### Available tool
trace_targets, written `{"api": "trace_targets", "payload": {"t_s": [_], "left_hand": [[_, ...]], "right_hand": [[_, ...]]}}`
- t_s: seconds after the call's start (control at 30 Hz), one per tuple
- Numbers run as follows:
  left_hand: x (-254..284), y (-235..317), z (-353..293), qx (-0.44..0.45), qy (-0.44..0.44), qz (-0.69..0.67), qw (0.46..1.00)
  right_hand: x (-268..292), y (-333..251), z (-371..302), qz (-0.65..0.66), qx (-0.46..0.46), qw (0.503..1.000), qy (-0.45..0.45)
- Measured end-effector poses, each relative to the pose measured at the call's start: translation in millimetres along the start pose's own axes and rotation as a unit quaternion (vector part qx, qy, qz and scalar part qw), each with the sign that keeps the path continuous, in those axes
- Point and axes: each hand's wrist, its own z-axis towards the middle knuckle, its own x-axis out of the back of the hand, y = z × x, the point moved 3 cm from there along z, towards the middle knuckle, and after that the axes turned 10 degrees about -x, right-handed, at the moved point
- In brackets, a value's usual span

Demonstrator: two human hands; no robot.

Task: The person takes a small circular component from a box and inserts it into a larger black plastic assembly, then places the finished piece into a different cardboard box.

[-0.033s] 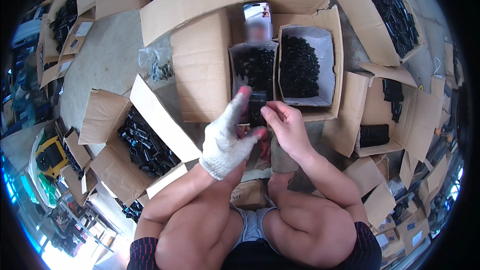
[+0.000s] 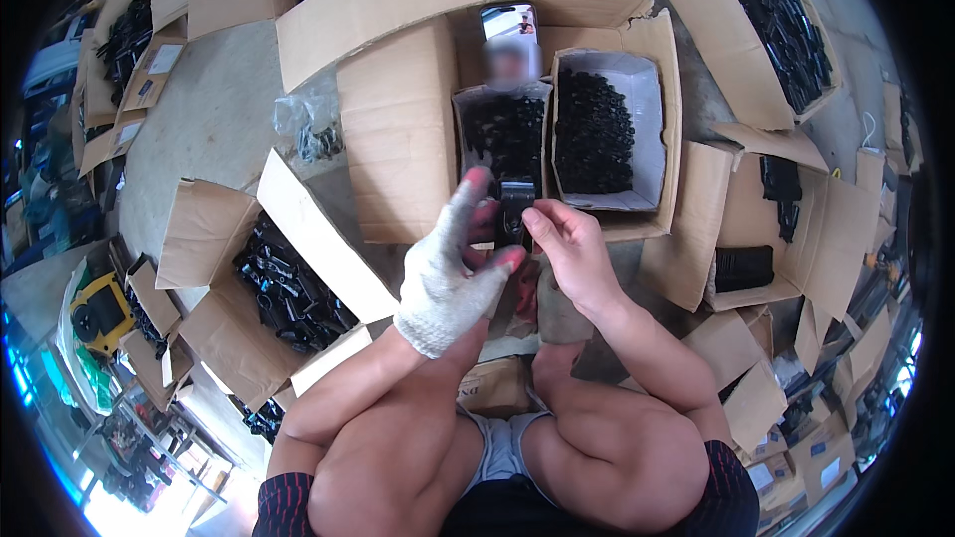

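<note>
At bare hand (image 2: 579,251), oblong glossy black part (image 2: 514,207)

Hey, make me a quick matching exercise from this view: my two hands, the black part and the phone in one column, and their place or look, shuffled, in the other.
Things:
1. left hand
2. right hand
3. black part
4. phone

Place or state:
A. between the two hands
B. screen lit, near the picture's top middle
C. gloved in whitish fabric with red areas
D. bare

Right pairs: 1-C, 2-D, 3-A, 4-B
</note>
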Motion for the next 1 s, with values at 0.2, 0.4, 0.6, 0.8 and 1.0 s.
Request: {"api": "trace_targets", "payload": {"t_s": [0.2,0.4,0.6,0.8,1.0], "left_hand": [[-2.4,-41.2,6.6,0.112,-0.031,-0.194,0.974],[-7.5,-46.7,5.1,0.163,-0.027,-0.281,0.945],[-4.2,-62.1,1.7,0.186,-0.045,-0.361,0.913],[-1.2,-73.0,-2.2,0.243,-0.073,-0.332,0.908],[0.6,-76.2,-5.7,0.253,-0.039,-0.349,0.902]], "right_hand": [[-12.3,4.2,-2.2,0.081,0.003,0.997,0.012],[1.5,-5.8,5.2,-0.082,0.108,0.987,0.086],[68.7,-42.2,61.1,-0.256,0.208,0.904,0.273],[96.7,-41.6,118.2,-0.51,0.189,0.812,0.212],[91.2,-39.0,114.0,-0.463,0.228,0.832,0.204]]}}
